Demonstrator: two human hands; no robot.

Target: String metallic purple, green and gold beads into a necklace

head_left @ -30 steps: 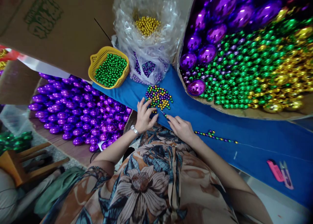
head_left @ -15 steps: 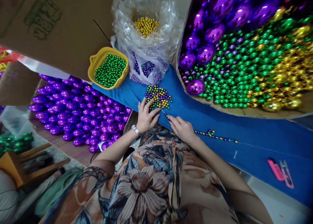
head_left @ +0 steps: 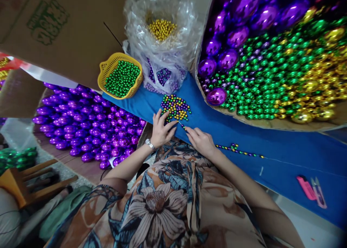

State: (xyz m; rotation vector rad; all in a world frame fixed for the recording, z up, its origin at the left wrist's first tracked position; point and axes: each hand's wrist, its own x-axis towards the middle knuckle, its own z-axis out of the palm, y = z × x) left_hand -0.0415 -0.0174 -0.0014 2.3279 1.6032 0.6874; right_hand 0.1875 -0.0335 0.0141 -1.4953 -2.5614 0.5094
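On the blue cloth lies a loose pile of small purple, green and gold beads (head_left: 177,106). My left hand (head_left: 160,130), wearing a metal-banded watch, rests at the near left edge of this pile with fingers spread. Its index finger is close to the tip of a thin beading needle (head_left: 180,122). My right hand (head_left: 201,141) pinches the needle's near end, where a few beads are threaded. Beyond my right wrist a string of beads (head_left: 235,149) runs rightward, ending in bare thread.
A yellow basket (head_left: 102,76) of green beads and a clear plastic bag (head_left: 187,27) of gold beads stand behind. Large cardboard boxes hold purple ornaments (head_left: 89,125) at left and mixed beads (head_left: 268,82) at right. Small scissors (head_left: 318,192) lie beside a pink cutter (head_left: 306,187).
Both hands keep almost the same positions. The needle tip stays beside my left fingers; only a slight shift of the view shows.
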